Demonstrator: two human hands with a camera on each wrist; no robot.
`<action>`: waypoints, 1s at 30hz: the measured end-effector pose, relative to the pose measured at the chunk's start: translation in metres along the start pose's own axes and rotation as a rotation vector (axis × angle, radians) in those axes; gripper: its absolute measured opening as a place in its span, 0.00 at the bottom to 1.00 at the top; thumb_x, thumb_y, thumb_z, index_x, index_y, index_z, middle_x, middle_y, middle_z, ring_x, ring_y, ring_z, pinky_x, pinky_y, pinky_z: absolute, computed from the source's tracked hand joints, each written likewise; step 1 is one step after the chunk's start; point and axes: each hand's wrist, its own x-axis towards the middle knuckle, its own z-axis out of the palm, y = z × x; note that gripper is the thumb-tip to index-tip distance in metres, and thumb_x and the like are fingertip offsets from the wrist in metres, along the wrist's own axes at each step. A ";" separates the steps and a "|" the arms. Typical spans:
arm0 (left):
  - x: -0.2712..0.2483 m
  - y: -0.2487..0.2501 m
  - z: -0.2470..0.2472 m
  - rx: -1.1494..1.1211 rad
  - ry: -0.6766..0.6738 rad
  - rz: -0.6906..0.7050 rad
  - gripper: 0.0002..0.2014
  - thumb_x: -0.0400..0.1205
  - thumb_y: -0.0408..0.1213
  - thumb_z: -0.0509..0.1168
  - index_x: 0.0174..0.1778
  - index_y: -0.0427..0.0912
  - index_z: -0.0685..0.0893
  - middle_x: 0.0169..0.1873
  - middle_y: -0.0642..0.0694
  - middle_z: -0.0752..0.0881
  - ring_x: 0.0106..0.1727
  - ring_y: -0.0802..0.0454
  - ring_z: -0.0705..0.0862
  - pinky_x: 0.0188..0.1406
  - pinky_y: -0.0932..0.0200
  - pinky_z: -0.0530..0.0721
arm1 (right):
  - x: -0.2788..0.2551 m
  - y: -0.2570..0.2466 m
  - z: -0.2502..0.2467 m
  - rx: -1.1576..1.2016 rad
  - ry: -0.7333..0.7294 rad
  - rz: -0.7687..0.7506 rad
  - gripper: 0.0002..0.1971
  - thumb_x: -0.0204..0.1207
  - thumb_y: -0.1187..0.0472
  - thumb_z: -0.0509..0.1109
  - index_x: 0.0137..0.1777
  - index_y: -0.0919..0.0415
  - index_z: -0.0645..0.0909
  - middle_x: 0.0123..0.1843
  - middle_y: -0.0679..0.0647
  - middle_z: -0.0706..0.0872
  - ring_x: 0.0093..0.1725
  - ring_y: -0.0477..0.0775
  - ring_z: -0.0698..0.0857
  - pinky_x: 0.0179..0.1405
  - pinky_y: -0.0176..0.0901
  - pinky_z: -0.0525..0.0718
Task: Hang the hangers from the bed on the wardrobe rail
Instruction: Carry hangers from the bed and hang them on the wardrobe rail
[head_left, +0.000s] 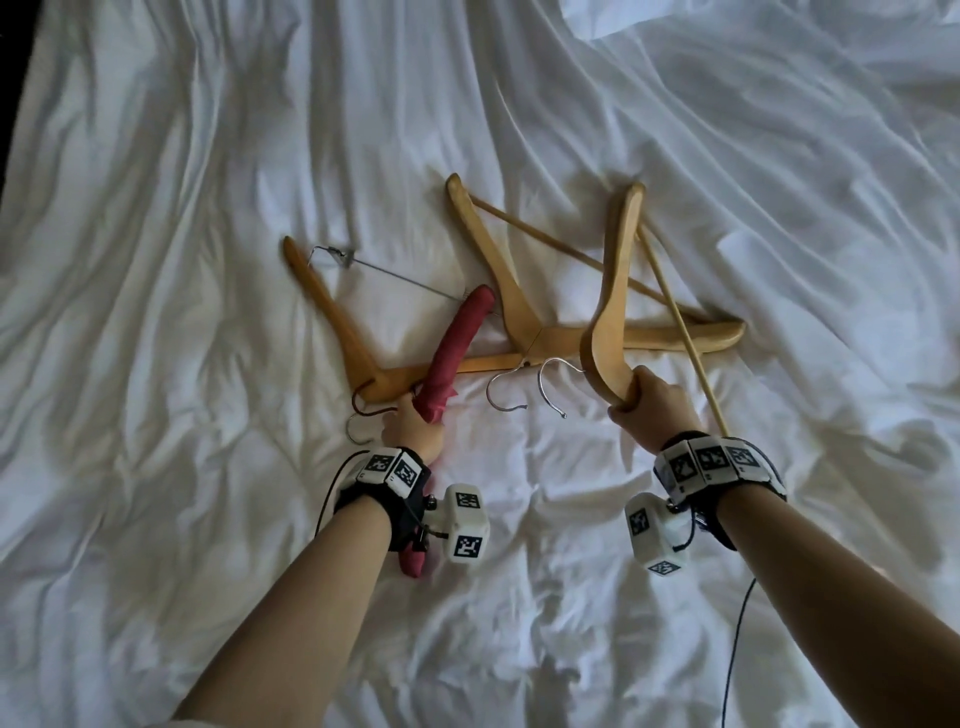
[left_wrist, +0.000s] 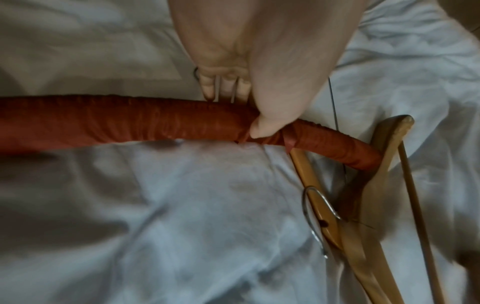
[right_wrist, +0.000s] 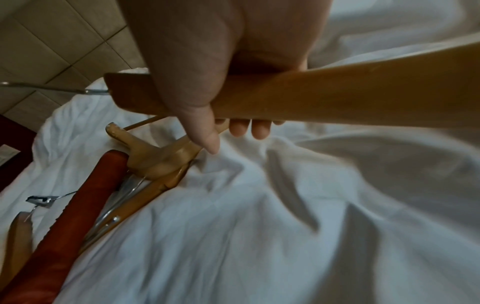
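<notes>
**Two hangers in hand, none on the rail yet**

I have my left hand (head_left: 415, 426) wrapped round the middle of the red padded hanger (head_left: 457, 353), thumb over the top and fingers (left_wrist: 226, 86) curled behind it. One end of it points across the bed (head_left: 156, 208); the other runs back under my wrist. My right hand (head_left: 649, 405) grips one arm of a wooden hanger (head_left: 615, 291), raised so that its far arm points away from me, clear of the pile.

I count four hangers in all: the red one, the raised wooden one, and two more wooden ones on the sheet. One is a clip hanger (head_left: 332, 312) with a thin metal bar, beside my left hand; the other is a plain hanger (head_left: 498, 270) with a wooden crossbar, lying between my hands.

I judge the job barely begun: no wardrobe or rail is in sight, so all four remain to be hung.
</notes>
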 end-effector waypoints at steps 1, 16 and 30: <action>0.000 -0.001 -0.001 0.014 -0.007 0.016 0.21 0.75 0.40 0.66 0.65 0.44 0.78 0.55 0.35 0.85 0.53 0.33 0.84 0.53 0.45 0.83 | 0.001 -0.001 0.000 0.000 0.007 -0.012 0.10 0.71 0.61 0.70 0.47 0.60 0.72 0.41 0.60 0.83 0.41 0.63 0.79 0.37 0.46 0.74; -0.021 0.056 0.009 -0.281 -0.018 0.146 0.12 0.82 0.35 0.64 0.51 0.27 0.81 0.49 0.33 0.86 0.52 0.37 0.84 0.47 0.51 0.79 | 0.047 -0.027 -0.004 -0.202 0.081 -0.150 0.19 0.71 0.67 0.68 0.64 0.61 0.77 0.69 0.59 0.75 0.68 0.65 0.73 0.66 0.57 0.76; -0.046 0.119 0.013 -0.543 -0.136 0.182 0.13 0.86 0.31 0.54 0.43 0.29 0.81 0.39 0.26 0.84 0.38 0.36 0.81 0.42 0.45 0.83 | 0.040 -0.029 -0.011 -0.114 0.149 -0.137 0.18 0.72 0.66 0.65 0.62 0.63 0.78 0.66 0.60 0.77 0.66 0.68 0.74 0.64 0.57 0.75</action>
